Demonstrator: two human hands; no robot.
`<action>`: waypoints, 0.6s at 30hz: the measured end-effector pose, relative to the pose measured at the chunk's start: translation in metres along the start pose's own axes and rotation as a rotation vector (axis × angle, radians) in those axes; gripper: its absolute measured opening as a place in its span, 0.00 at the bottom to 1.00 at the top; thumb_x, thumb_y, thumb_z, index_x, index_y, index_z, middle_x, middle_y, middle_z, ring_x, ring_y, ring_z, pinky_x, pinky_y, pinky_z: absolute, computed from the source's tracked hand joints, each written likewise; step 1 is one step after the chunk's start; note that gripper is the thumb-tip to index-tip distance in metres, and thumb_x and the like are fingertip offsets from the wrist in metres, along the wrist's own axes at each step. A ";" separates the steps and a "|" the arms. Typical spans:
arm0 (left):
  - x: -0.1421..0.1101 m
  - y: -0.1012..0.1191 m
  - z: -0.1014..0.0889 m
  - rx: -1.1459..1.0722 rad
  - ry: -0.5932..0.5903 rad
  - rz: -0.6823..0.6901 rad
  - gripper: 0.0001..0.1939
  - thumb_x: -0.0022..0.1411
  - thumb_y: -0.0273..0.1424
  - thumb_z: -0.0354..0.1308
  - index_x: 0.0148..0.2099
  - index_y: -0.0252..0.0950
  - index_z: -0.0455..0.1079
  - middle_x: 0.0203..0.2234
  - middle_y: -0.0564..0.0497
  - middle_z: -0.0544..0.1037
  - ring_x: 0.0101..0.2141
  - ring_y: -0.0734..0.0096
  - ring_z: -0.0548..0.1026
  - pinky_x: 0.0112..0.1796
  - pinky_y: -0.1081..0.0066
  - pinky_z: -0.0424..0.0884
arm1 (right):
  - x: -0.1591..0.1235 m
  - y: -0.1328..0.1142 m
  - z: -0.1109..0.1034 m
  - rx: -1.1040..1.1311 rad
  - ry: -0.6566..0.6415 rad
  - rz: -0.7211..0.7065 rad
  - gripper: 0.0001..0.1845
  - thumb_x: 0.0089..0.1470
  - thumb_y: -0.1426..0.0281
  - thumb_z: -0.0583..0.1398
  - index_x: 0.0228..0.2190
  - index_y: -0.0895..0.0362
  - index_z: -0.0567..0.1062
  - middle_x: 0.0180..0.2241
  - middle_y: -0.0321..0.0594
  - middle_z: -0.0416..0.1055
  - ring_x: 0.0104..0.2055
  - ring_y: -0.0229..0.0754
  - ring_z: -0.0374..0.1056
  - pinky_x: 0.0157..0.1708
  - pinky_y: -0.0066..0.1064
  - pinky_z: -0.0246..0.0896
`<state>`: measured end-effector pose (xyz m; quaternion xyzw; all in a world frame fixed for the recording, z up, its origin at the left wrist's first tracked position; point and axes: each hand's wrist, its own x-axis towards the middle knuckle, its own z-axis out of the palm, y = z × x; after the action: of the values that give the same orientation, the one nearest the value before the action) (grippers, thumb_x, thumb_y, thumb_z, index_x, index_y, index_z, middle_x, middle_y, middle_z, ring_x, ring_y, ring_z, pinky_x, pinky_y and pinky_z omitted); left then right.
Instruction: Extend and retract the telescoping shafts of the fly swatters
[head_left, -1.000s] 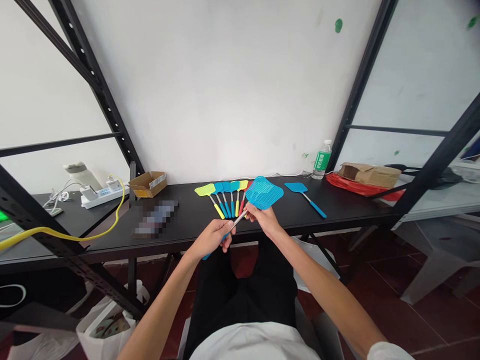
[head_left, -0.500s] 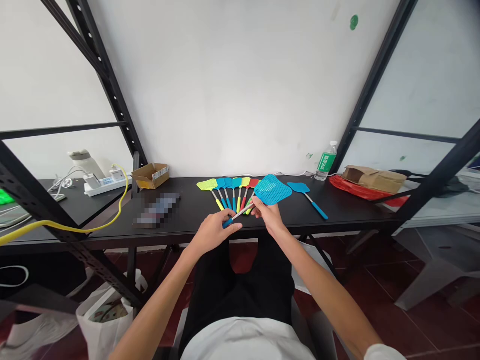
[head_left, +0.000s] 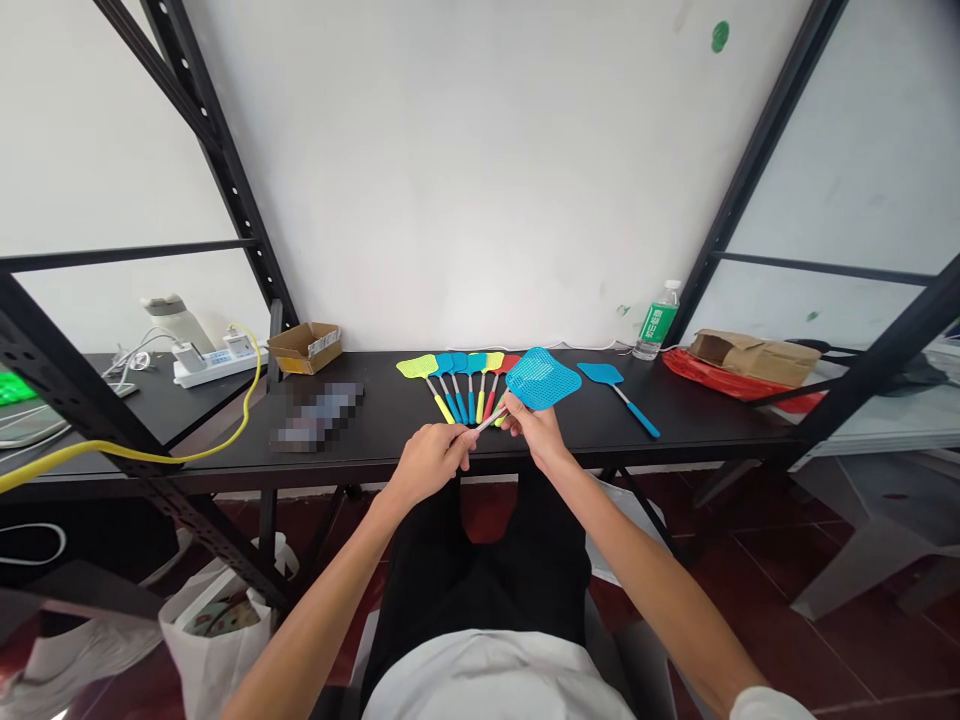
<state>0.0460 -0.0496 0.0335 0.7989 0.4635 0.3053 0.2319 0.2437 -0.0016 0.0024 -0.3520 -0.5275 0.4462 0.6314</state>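
Between my hands is a blue fly swatter (head_left: 543,379) with a perforated head and a thin metal shaft, held above the desk's front edge. My right hand (head_left: 534,425) pinches the shaft just below the head. Lower down, my left hand (head_left: 435,457) is closed round the handle end, which its fingers hide. Behind them on the desk several fly swatters lie fanned side by side, among them a yellow-green swatter (head_left: 417,367) at the left and a red swatter (head_left: 490,400). Apart to the right lies another blue swatter (head_left: 630,408), its handle pointing toward me.
The black desk (head_left: 390,420) backs onto a white wall. An open cardboard box (head_left: 305,350) and a blurred-out flat item (head_left: 319,418) are at left, past them a power strip (head_left: 217,364) and a yellow cable (head_left: 247,410). A water bottle (head_left: 658,322) and a brown paper bag (head_left: 754,358) stand right.
My left fingers have closed round the swatter's handle, where the thumb was lifted off and blue grip showed before. My right hand keeps its pinch. The view has shifted slightly.
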 end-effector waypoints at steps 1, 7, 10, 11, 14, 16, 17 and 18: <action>0.001 -0.001 0.000 -0.066 -0.025 -0.014 0.23 0.70 0.45 0.45 0.29 0.37 0.70 0.21 0.53 0.77 0.20 0.70 0.72 0.27 0.73 0.61 | 0.000 -0.001 0.000 -0.002 -0.004 -0.004 0.19 0.49 0.51 0.66 0.28 0.56 0.76 0.28 0.39 0.76 0.23 0.35 0.69 0.19 0.26 0.55; 0.004 -0.010 0.000 -0.478 -0.245 -0.067 0.25 0.68 0.52 0.47 0.33 0.35 0.67 0.14 0.56 0.68 0.16 0.74 0.67 0.24 0.74 0.61 | 0.000 -0.004 0.000 0.013 -0.050 -0.009 0.20 0.49 0.51 0.66 0.27 0.56 0.76 0.26 0.39 0.74 0.23 0.36 0.69 0.19 0.26 0.55; 0.005 -0.012 -0.002 -0.610 -0.310 -0.106 0.27 0.66 0.54 0.47 0.35 0.34 0.68 0.14 0.56 0.66 0.15 0.74 0.66 0.24 0.73 0.62 | 0.001 -0.004 -0.001 0.018 -0.067 -0.019 0.20 0.50 0.51 0.66 0.27 0.56 0.76 0.26 0.39 0.74 0.24 0.36 0.69 0.20 0.26 0.56; 0.005 -0.011 -0.002 -0.606 -0.311 -0.112 0.28 0.66 0.55 0.47 0.35 0.34 0.68 0.14 0.56 0.66 0.16 0.74 0.66 0.25 0.72 0.63 | 0.001 -0.004 -0.002 0.015 -0.063 -0.019 0.20 0.50 0.51 0.66 0.27 0.56 0.76 0.26 0.39 0.74 0.24 0.37 0.69 0.20 0.26 0.56; 0.004 -0.006 -0.002 -0.435 -0.230 -0.075 0.28 0.66 0.55 0.48 0.40 0.34 0.71 0.17 0.54 0.70 0.18 0.72 0.68 0.26 0.72 0.63 | 0.001 -0.004 -0.002 -0.002 -0.019 -0.026 0.20 0.49 0.51 0.66 0.28 0.56 0.76 0.26 0.39 0.75 0.23 0.37 0.69 0.19 0.26 0.56; 0.003 -0.002 -0.001 -0.208 -0.090 -0.029 0.25 0.64 0.53 0.52 0.44 0.36 0.72 0.20 0.54 0.72 0.21 0.70 0.70 0.27 0.72 0.60 | 0.001 -0.003 -0.001 -0.020 0.019 -0.043 0.20 0.49 0.51 0.66 0.28 0.55 0.77 0.27 0.39 0.76 0.23 0.36 0.69 0.19 0.26 0.56; 0.002 0.001 0.000 -0.084 -0.011 -0.009 0.22 0.64 0.52 0.54 0.44 0.38 0.72 0.21 0.54 0.72 0.22 0.69 0.70 0.27 0.72 0.59 | 0.000 -0.003 0.000 -0.029 0.030 -0.051 0.20 0.49 0.51 0.66 0.29 0.55 0.76 0.28 0.40 0.76 0.23 0.36 0.69 0.19 0.26 0.56; 0.002 0.002 0.001 0.030 0.060 0.008 0.20 0.64 0.50 0.55 0.44 0.39 0.72 0.21 0.54 0.72 0.23 0.68 0.70 0.27 0.72 0.57 | -0.001 -0.003 0.001 -0.038 0.035 -0.055 0.20 0.50 0.51 0.66 0.28 0.55 0.76 0.28 0.40 0.76 0.23 0.36 0.69 0.19 0.26 0.56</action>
<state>0.0488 -0.0489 0.0350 0.7946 0.4715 0.3230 0.2050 0.2435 -0.0034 0.0050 -0.3570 -0.5344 0.4123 0.6458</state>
